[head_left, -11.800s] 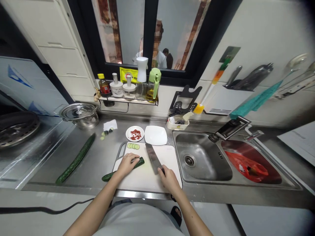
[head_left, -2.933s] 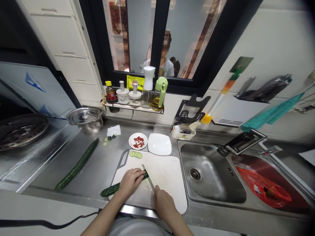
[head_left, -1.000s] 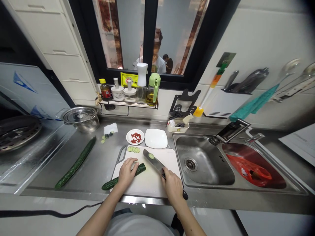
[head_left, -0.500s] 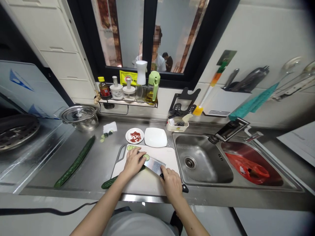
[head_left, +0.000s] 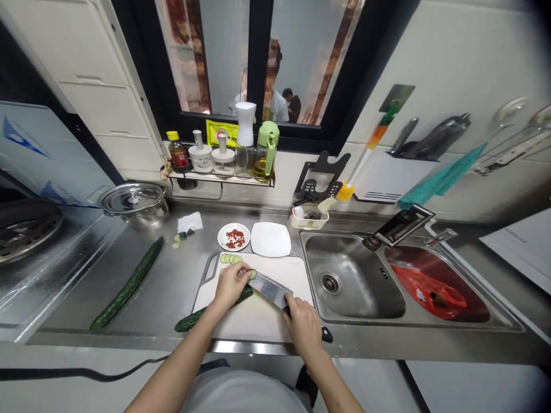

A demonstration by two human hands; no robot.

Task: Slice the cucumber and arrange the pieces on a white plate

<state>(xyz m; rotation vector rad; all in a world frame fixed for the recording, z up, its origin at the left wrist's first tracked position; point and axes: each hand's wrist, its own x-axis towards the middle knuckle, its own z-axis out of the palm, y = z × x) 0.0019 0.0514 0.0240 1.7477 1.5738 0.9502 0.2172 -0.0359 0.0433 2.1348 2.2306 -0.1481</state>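
Nr board's [head_left: 267, 327] front edge, R hand [head_left: 302, 322] is clamped on knife [head_left: 272, 288] handle, apart from L hand [head_left: 231, 284]. Part-cut cuke [head_left: 189, 321] overhangs board's left edge, prob. giving knife room at its cut end. L fingertips meet slice [head_left: 253, 274] on tilted blade, prob. angled for access; can't tell if pinched. Slice row [head_left: 231, 258] lies nr far-left corner, prob. to avoid cutting area.

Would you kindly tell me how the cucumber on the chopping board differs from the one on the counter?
The board cucumber looks shorter, with a blunt end; the counter cucumber appears whole. The board cucumber is partly hidden by the left hand and arm; the counter cucumber lies fully in view. The board cucumber slants less steeply than the counter cucumber. Both are dark green.
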